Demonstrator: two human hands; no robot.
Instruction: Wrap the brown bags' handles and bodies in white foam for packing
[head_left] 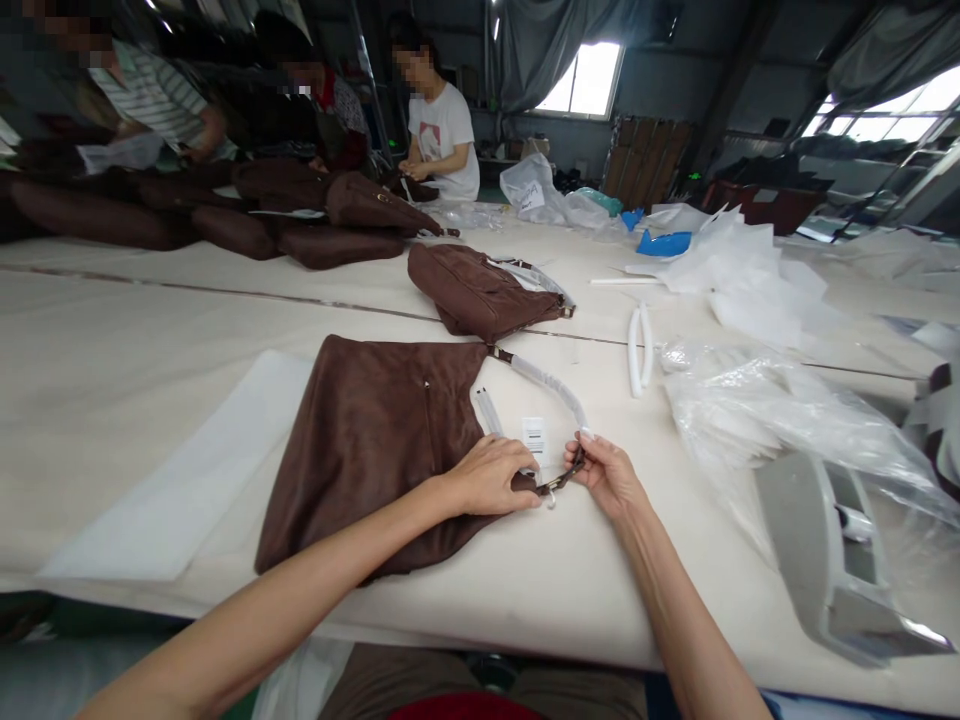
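Note:
A brown handbag (375, 430) lies flat on the pale table in front of me, its strap end towards the right. My left hand (491, 475) is closed on the bag's near corner, by the metal strap fitting. With thumb and fingers my right hand (604, 470) pinches the strap just past that fitting. The strap (551, 380) arches from the far corner to my right hand, wrapped in whitish protective covering. Between the strap and the bag's opening lies a white printed label (533, 438). A short clear-wrapped piece (488, 411) sticks out of the opening.
Another brown handbag (480, 290) lies just beyond, and several more are heaped at the back left. A tape dispenser (832, 560), clear plastic bags (780, 420) and white tubes (640, 350) lie to the right. White sheeting (187, 470) is at left. Several people work across the table.

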